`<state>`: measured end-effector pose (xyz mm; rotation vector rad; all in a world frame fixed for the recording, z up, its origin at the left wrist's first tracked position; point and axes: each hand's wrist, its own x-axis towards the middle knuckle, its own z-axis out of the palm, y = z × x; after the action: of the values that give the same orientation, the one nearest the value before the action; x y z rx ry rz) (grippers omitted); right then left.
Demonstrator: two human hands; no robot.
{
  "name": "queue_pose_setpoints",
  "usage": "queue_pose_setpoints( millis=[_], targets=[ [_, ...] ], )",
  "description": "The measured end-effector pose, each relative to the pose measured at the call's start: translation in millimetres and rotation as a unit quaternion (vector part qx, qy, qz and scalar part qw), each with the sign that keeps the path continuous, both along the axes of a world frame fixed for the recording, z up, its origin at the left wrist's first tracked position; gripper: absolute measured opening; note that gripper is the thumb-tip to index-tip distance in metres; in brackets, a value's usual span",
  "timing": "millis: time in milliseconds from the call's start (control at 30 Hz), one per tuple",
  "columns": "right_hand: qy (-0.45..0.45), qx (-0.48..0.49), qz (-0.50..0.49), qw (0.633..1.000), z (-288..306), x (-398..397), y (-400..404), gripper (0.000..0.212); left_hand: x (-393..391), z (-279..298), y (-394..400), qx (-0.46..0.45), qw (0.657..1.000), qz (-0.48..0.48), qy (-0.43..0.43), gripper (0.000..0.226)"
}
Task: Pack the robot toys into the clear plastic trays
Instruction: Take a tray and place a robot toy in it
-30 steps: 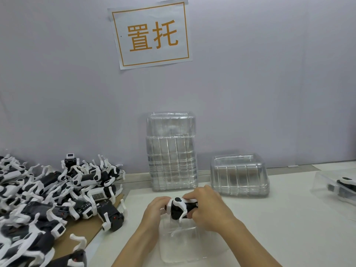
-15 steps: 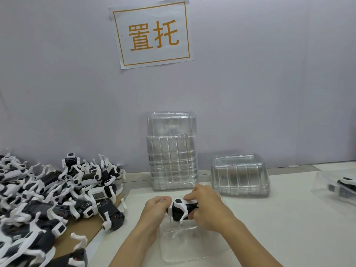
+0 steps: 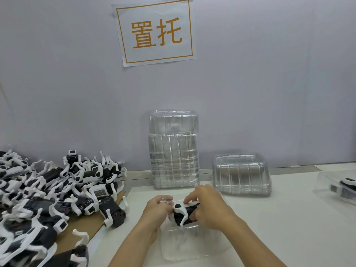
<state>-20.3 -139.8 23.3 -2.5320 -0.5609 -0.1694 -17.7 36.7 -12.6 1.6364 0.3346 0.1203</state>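
Observation:
A black-and-white robot toy [image 3: 183,212] lies on its side over the far end of a clear plastic tray [image 3: 185,245] on the white table. My left hand [image 3: 158,211] grips the toy's left end with curled fingers. My right hand [image 3: 208,207] holds its right end, fingers over the top and thumb on the near side. Much of the toy's body is hidden by both hands. Loose robot toys [image 3: 48,193] are heaped at the left.
A tall stack of clear trays [image 3: 173,151] stands against the wall behind my hands, and a shorter stack [image 3: 241,175] sits to its right. A tray holding a packed toy [image 3: 341,187] is at the right edge. Brown cardboard [image 3: 84,226] lies under the heap.
The toy has sunk slightly toward the tray between my hands, and both hands have shifted a little with it. Nothing else moved.

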Motion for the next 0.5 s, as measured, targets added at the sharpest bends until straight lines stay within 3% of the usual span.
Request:
queue_pose_setpoints(
  millis=[167, 300, 500],
  targets=[
    [0.004, -0.004, -0.005, 1.0, -0.4, 1.2, -0.7, 0.04, -4.2, 3.6, -1.2, 0.028, 1.0, -0.007, -0.012, 0.029],
    [0.006, 0.001, -0.007, 1.0, -0.4, 1.8, -0.7, 0.039, -13.5, 6.8, -2.8, 0.079, 0.995, -0.03, -0.058, 0.044],
    [0.008, 0.009, -0.002, 1.0, -1.1, 3.3, -2.1, 0.04, -19.2, 14.9, -5.2, 0.155, 0.974, -0.091, -0.137, 0.013]
  ],
)
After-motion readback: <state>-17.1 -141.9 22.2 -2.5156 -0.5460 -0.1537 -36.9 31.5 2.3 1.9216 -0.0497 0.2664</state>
